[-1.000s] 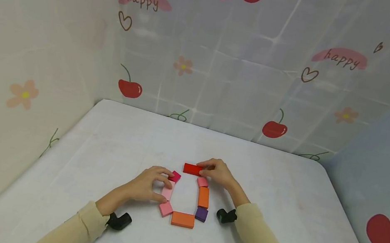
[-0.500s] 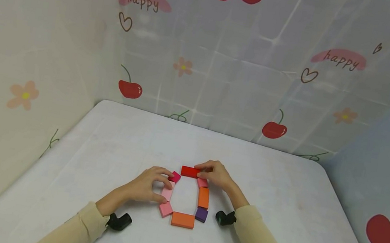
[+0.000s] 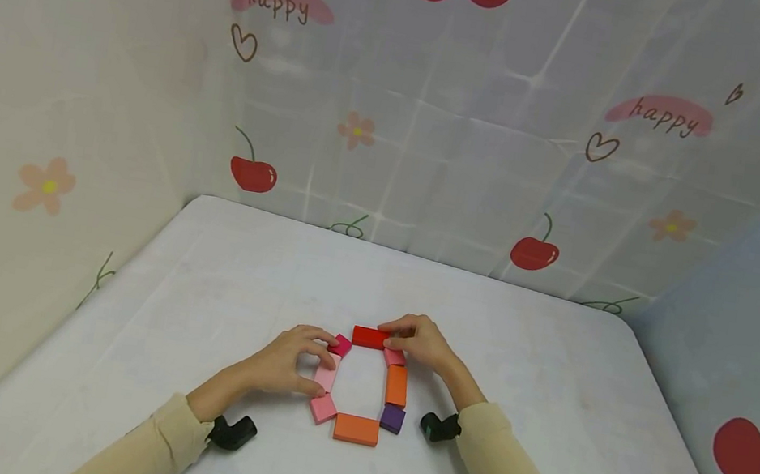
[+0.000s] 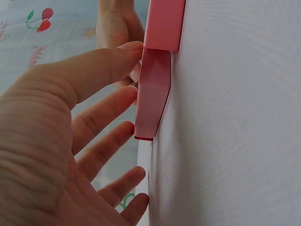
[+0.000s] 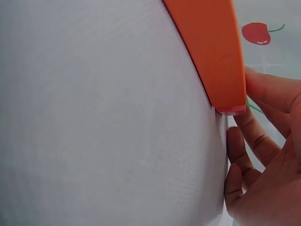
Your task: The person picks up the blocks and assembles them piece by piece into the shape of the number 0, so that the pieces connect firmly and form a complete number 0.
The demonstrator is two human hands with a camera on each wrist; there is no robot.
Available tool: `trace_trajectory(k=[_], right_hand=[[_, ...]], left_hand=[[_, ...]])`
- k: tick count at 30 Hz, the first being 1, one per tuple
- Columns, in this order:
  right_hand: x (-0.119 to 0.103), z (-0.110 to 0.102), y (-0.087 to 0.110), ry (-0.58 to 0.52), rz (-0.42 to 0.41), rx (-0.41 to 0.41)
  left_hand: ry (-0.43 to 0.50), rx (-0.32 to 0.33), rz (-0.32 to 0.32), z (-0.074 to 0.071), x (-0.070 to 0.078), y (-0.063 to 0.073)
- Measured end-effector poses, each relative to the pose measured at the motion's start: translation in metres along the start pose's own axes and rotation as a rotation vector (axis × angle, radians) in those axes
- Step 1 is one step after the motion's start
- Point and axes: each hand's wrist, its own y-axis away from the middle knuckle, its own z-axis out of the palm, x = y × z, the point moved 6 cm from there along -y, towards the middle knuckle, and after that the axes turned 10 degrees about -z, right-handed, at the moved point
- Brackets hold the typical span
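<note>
Flat coloured blocks form a ring on the white table. My right hand [image 3: 425, 342] pinches the right end of the red block [image 3: 368, 338] at the far side. My left hand [image 3: 288, 358] rests along the left side with fingers loosely spread. In the left wrist view its thumb touches where the light pink block [image 4: 153, 101] meets the pink block [image 4: 163, 26], and a fingertip is at the light pink block's edge. A magenta block [image 3: 341, 344] lies by the left fingertips. Below the right hand are a small pink block [image 3: 395, 357] and an orange block [image 5: 214, 52].
A purple block [image 3: 393, 419] and another orange block [image 3: 356, 429] close the ring's near side. Black wrist cameras, one on the left wrist [image 3: 234, 432] and one on the right wrist [image 3: 440, 426], stand close to the white table [image 3: 260, 252]. Printed curtains [image 3: 436, 155] surround its far and side edges.
The red block has shifted slightly left and toward the ring with my right hand, nearing the small pink and magenta blocks. My left hand has stayed in place.
</note>
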Motion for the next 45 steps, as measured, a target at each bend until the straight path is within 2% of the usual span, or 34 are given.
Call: trace_trajectory(k=[7, 16, 37, 45], right_hand=[[-0.0037, 0.0002, 0.0021, -0.002, -0.063, -0.004], [-0.0007, 0.0030, 0.0014, -0.028, 0.001, -0.017], [-0.0010, 0.0037, 0.0027, -0.014, -0.008, -0.025], [-0.0013, 0.0039, 0.0029, 0.002, 0.005, -0.005]], left_hand=[[-0.008, 0.022, 0.025, -0.0012, 0.0015, 0.0011], [-0.002, 0.008, 0.008, -0.0008, -0.0001, 0.0004], [0.009, -0.007, -0.012, -0.0007, -0.0003, -0.0015], [0.007, -0.005, -0.011, -0.0009, 0.0002, -0.0011]])
